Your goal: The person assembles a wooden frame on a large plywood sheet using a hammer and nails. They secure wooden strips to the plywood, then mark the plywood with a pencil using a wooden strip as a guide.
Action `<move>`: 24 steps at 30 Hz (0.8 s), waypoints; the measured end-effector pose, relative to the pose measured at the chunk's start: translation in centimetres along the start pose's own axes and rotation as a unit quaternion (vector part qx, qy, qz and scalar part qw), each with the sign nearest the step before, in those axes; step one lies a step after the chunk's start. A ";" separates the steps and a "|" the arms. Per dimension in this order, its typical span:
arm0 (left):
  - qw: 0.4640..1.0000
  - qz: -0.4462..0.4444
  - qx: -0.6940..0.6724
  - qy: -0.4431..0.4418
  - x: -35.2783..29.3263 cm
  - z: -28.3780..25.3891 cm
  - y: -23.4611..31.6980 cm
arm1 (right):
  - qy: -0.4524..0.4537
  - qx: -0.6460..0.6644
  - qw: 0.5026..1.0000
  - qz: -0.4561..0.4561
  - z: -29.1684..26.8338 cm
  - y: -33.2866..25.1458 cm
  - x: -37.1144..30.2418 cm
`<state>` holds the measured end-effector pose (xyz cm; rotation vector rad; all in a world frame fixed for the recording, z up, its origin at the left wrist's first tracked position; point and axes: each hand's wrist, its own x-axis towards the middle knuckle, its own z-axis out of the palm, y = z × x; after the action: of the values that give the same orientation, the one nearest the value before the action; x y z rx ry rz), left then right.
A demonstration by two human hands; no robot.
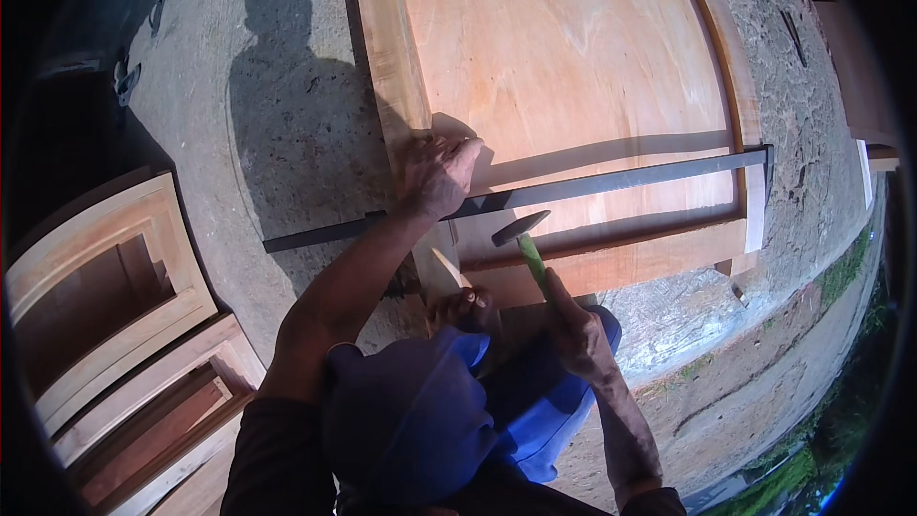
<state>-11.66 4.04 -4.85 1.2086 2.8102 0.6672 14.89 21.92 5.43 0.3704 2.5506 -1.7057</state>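
A large door-like wooden frame (396,57) holding a pale plywood panel (573,48) lies on the ground. Across its near end runs a long dark metal bar clamp (611,178), which overhangs the frame on the left. My left hand (441,175) rests on the left rail beside the clamp bar, fingers curled; whatever they pinch is hidden. In my right hand (580,336) is a hammer, gripped by its green handle (531,260). The dark hammer head (521,227) hovers over the frame's near end, apart from the left hand.
Several wooden panelled frames (143,229) stand at the lower left. My bare foot (465,308) is by the frame's near left corner, below a blue-clad knee (411,411). Rough concrete (315,124) surrounds the work; my shadow falls on it. Grass (841,277) grows at right.
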 end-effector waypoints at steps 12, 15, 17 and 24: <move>0.999 0.019 0.002 0.033 -1.4 -0.3 -0.1 | 0.046 0.090 0.982 0.157 -2.1 -3.2 -0.4; 1.000 0.014 0.008 0.003 -0.8 -0.8 0.2 | 0.274 0.171 0.930 0.176 -1.0 -3.4 -1.6; 1.000 0.016 -0.004 0.008 -0.6 0.0 0.4 | 0.193 0.057 0.970 0.133 2.1 -0.8 -3.4; 1.000 0.000 0.025 -0.008 -1.1 -0.2 -0.4 | 0.280 0.116 0.920 0.249 -2.5 -4.0 0.2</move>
<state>-11.21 2.95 -4.98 1.2167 2.8296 0.5874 14.05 22.76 9.97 1.5729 2.2310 -1.8719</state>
